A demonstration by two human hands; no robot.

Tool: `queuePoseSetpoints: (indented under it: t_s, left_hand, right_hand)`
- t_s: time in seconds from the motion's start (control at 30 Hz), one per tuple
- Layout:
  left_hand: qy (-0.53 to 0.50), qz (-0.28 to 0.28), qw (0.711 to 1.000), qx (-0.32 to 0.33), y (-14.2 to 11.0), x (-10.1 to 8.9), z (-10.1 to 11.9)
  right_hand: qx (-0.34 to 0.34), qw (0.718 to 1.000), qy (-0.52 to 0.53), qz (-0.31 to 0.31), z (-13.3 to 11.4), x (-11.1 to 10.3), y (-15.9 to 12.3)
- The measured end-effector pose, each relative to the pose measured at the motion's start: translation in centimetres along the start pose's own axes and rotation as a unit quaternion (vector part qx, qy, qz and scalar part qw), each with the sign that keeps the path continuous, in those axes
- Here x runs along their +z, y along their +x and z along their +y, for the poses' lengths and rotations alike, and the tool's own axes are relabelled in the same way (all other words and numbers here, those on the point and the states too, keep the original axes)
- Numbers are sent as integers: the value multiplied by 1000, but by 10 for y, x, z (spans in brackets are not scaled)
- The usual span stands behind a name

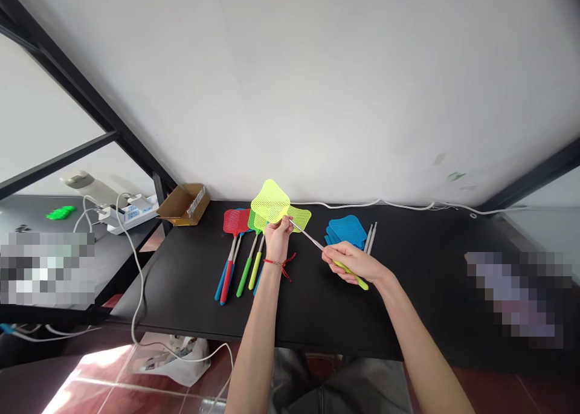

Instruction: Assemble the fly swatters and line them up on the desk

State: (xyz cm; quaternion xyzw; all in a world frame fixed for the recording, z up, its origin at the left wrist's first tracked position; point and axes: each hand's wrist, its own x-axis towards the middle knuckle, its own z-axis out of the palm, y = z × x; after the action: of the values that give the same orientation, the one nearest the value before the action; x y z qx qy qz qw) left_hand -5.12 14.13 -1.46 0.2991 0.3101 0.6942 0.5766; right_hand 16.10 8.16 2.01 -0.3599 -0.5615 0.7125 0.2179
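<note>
My left hand [277, 237] is closed on the base of a yellow fly swatter head [270, 201], held up above the black table [190, 281]. My right hand [351, 263] grips a yellow-green handle [357, 278] with a thin metal rod [307, 234] that points up-left to the swatter head at my left fingers. A row of finished fly swatters [240, 257] with red, blue, green and yellow handles lies flat just left of my left wrist.
A stack of blue swatter heads [347, 230] and a few grey rods [370, 236] lie at the back right of my hands. A cardboard box [185, 203] sits at the table's back left corner. A power strip [129, 211] with cables lies on the neighbouring table.
</note>
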Motion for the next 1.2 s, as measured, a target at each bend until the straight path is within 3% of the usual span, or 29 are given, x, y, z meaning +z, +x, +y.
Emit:
queuePoseSetpoints:
  t_s: [0.23, 0.37, 0.53, 0.63, 0.7, 0.83, 0.97, 1.2]
  left_hand:
    - [-30, 70, 997, 32, 7, -10, 10]
    - [-25, 81, 996, 33, 7, -10, 10]
    - [-48, 76, 995, 34, 10, -17, 14]
    - [-75, 84, 991, 67, 12, -26, 24]
    - [-60, 76, 992, 83, 11, -27, 28]
    - [-20, 21, 998, 54, 3, -9, 21]
    - [-38, 4, 999, 5, -3, 6, 15]
    - [-81, 23, 996, -4, 1, -6, 24]
  right_hand:
    - [9, 998, -43, -42, -1, -8, -12]
    - [17, 997, -62, -39, -4, -10, -14]
    - [31, 997, -59, -48, -5, -15, -21]
    - [58, 994, -62, -73, -1, -20, -31]
    - [65, 995, -44, -54, 3, -24, -35]
    - [42, 999, -5, 4, 7, -25, -32]
    - [36, 999, 12, 12, 6, -23, -28]
    - [32, 999, 2, -4, 6, -24, -34]
